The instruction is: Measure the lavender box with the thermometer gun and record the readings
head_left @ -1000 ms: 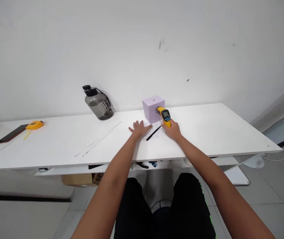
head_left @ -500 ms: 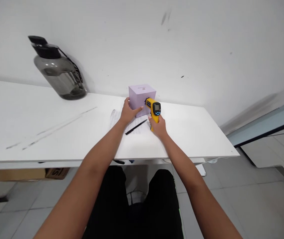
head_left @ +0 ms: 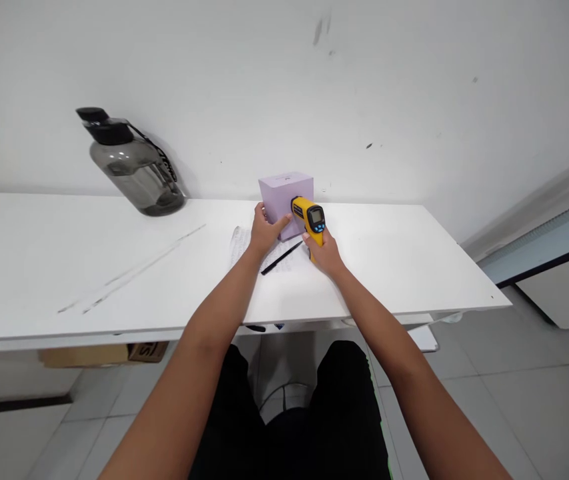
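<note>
A pale purple box (head_left: 275, 199) stands on the white table, close to the wall. My left hand (head_left: 266, 230) grips its left side, thumb across the front face and fingers round the far side. In my right hand (head_left: 328, 252) is a yellow and black infrared thermometer (head_left: 309, 213), held by its handle. Its nose points at the box's front face, touching it or very near; I cannot tell which. The small screen faces me. Below the box, a black pen (head_left: 281, 258) lies on a printed paper (head_left: 239, 245), partly covered by my left hand and wrist.
A large grey water bottle (head_left: 137, 175) with a black lid stands at the left by the wall. The white table (head_left: 404, 267) ends at the right. Beneath it on the left is a cardboard box (head_left: 89, 356). A glass-like panel (head_left: 539, 240) stands to the right.
The camera view has shifted, so the bottle and table appear further right and lower. Both hands keep their hold, and the thermometer stays against or near the box.
</note>
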Available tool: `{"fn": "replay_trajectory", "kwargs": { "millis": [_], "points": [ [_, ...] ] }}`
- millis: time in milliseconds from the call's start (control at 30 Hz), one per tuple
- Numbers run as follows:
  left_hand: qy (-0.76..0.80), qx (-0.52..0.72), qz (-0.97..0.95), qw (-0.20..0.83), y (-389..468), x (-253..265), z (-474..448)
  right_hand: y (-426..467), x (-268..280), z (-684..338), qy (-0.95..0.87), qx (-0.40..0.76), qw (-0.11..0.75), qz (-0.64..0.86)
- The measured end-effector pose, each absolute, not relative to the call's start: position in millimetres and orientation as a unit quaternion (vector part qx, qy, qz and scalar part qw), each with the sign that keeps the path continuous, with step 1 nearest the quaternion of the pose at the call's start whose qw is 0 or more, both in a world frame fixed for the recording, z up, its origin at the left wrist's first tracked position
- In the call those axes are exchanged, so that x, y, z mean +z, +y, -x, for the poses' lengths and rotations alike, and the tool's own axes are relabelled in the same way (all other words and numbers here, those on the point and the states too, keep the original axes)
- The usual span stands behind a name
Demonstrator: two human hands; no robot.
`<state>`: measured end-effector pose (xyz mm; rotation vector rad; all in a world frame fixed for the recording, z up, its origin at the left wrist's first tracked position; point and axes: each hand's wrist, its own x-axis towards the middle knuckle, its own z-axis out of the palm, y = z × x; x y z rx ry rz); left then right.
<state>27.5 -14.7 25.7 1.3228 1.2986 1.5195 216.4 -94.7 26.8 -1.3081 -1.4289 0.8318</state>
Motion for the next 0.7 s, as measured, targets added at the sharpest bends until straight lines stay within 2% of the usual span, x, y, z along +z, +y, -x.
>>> {"fn": "replay_trajectory", "kwargs": {
  "millis": [333, 500, 700],
  "points": [
    [0.489, 0.590, -0.532, 0.361, -21.4, 31.4, -26.2, -88.9, 21.7, -217.1, -0.583, 0.377, 0.507, 0.511],
    [0.477, 0.589, -0.550, 0.351, -19.3, 28.3, -26.0, -84.9, 21.9, -217.5, -0.542, 0.438, 0.545, 0.466],
    [0.474, 0.588, -0.549, 0.357, -16.2, 26.1, -25.2, -87.1, 31.5, -216.8, -0.507, 0.502, 0.533, 0.454]
  ]
}}
